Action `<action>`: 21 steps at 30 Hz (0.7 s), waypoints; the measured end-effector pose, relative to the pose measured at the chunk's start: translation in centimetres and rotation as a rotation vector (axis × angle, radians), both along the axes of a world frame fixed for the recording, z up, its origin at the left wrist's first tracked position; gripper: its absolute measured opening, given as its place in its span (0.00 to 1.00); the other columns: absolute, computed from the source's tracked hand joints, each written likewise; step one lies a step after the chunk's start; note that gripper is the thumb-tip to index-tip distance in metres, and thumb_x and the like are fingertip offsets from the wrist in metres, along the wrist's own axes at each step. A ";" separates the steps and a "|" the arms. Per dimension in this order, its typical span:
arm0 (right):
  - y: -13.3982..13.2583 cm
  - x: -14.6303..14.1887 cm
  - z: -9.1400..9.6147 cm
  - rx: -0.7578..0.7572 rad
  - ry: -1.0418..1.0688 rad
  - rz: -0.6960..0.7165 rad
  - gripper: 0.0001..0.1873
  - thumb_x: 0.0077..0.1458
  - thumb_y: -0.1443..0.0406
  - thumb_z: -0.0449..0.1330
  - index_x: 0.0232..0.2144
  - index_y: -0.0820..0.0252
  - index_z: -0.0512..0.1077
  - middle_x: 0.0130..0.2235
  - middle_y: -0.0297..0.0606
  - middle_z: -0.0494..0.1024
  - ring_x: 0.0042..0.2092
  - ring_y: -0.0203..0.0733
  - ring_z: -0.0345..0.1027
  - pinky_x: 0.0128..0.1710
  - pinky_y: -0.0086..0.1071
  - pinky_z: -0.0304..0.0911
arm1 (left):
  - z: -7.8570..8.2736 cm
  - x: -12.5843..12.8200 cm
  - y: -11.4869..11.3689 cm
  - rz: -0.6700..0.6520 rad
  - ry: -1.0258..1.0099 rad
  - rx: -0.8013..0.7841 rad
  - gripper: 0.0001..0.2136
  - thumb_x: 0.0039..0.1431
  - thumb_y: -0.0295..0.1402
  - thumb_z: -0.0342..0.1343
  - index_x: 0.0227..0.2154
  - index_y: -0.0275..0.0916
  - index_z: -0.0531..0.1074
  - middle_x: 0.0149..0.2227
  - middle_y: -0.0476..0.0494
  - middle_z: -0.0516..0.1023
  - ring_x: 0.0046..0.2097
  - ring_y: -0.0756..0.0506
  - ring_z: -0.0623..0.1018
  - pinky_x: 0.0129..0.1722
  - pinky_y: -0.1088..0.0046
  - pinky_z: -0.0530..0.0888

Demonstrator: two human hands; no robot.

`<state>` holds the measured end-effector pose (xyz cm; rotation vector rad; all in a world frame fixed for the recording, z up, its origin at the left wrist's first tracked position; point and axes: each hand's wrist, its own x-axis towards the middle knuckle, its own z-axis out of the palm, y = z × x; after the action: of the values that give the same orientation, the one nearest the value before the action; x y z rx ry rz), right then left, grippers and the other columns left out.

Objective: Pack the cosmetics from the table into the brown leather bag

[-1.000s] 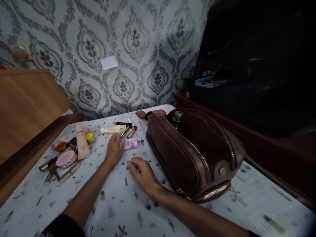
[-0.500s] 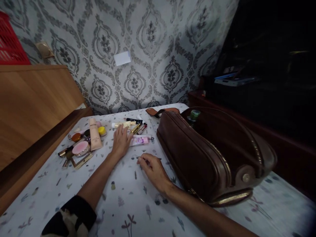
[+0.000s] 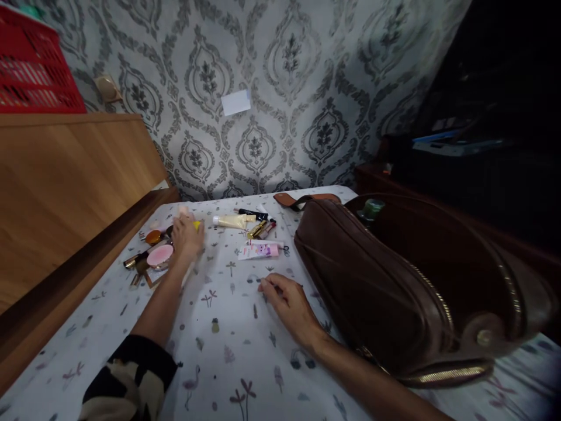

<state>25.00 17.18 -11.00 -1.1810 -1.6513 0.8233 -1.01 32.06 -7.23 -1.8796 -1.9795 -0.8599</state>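
Observation:
My left hand [image 3: 187, 238] is over the cosmetics on the left, its fingers stretched across a beige-pink squeeze tube [image 3: 183, 210] whose middle it hides. Beside it lie a pink round compact [image 3: 160, 256], an orange-lidded jar [image 3: 153, 237] and a yellow-lidded jar [image 3: 197, 224]. My right hand [image 3: 289, 301] rests on the cloth with curled fingers; what they hold, if anything, is hidden. Beyond it are a pink-and-white tube [image 3: 259, 251], a cream tube [image 3: 230, 221], a gold lipstick tube [image 3: 256, 229] and a black tube [image 3: 254, 214].
A large brown leather bag [image 3: 359, 280] stands unzipped on the right, a green-capped bottle [image 3: 372, 209] inside its opening. Patterned cloth [image 3: 228, 327] covers the table. Wooden furniture [image 3: 79, 158] with a red basket [image 3: 39, 70] borders the left; the papered wall [image 3: 280, 117] is behind.
My left hand has moved left from the cream and pink-and-white tubes to the beige-pink tube. My right hand keeps its curled pose on the cloth. The view has turned slightly left.

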 end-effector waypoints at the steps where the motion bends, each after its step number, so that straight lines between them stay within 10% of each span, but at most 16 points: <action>1: 0.0 0.0 0.0 -0.004 -0.001 0.001 0.17 0.62 0.60 0.51 0.25 0.59 0.71 0.26 0.35 0.72 0.31 0.40 0.64 0.33 0.32 0.57 | -0.3 0.6 0.0 -0.029 0.008 -0.008 0.28 0.68 0.39 0.47 0.63 0.23 0.53 0.65 0.10 0.60 0.69 0.25 0.59 0.61 0.38 0.64; 8: 0.1 0.1 0.0 -0.020 -0.011 0.017 0.18 0.61 0.58 0.51 0.23 0.59 0.71 0.25 0.35 0.71 0.30 0.40 0.64 0.31 0.32 0.56 | -0.7 4.7 -0.8 -0.189 0.066 -0.102 0.25 0.69 0.39 0.48 0.64 0.31 0.59 0.69 0.27 0.61 0.70 0.37 0.62 0.67 0.59 0.63; 16: 0.2 0.3 0.1 -0.028 -0.025 0.020 0.18 0.60 0.56 0.51 0.24 0.58 0.71 0.24 0.34 0.70 0.30 0.40 0.64 0.31 0.31 0.56 | 1.9 0.4 -1.3 0.122 0.124 -0.235 0.29 0.68 0.39 0.47 0.65 0.24 0.57 0.71 0.17 0.49 0.72 0.23 0.49 0.62 0.30 0.55; 21: 0.3 0.2 -0.1 -0.020 -0.035 0.012 0.19 0.60 0.55 0.50 0.24 0.58 0.71 0.24 0.34 0.70 0.29 0.40 0.63 0.31 0.32 0.56 | 2.4 -0.4 -2.1 0.264 0.218 -0.475 0.31 0.68 0.46 0.45 0.64 0.26 0.59 0.67 0.12 0.58 0.66 0.20 0.62 0.55 0.35 0.67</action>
<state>25.18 17.43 -11.13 -1.2070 -1.6828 0.8329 -1.40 29.96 -4.86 -1.7748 -2.3597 -0.1089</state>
